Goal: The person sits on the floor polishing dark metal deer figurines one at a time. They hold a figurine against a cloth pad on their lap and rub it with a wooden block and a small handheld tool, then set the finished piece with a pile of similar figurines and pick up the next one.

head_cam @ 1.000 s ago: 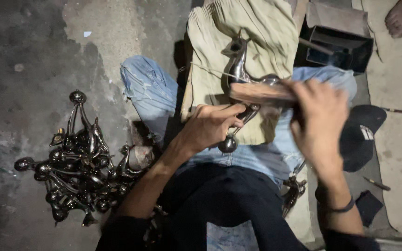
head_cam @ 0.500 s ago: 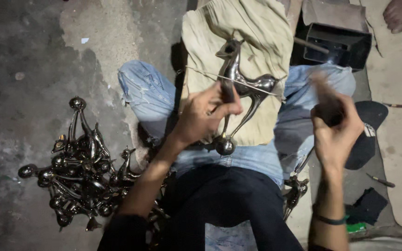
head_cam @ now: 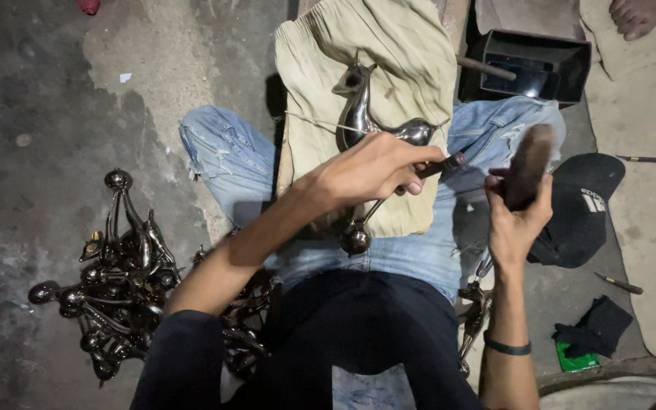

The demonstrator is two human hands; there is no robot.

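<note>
I sit cross-legged with a beige cloth laid over my lap. On it lies a shiny metal bird-shaped figurine with thin legs and a ball foot. My left hand is closed around the figurine's body, pressing it onto the cloth. My right hand is raised off to the right, gripping a dark brown brush-like block held upright, clear of the figurine.
A heap of similar dark metal figurines lies on the concrete floor at my left. A black box stands behind, a black cap and small rods at right. Another person's bare foot shows top right.
My right hand has lifted the brush off the figurine and swung it rightward. My left hand slid up from the legs to the figurine's body.
</note>
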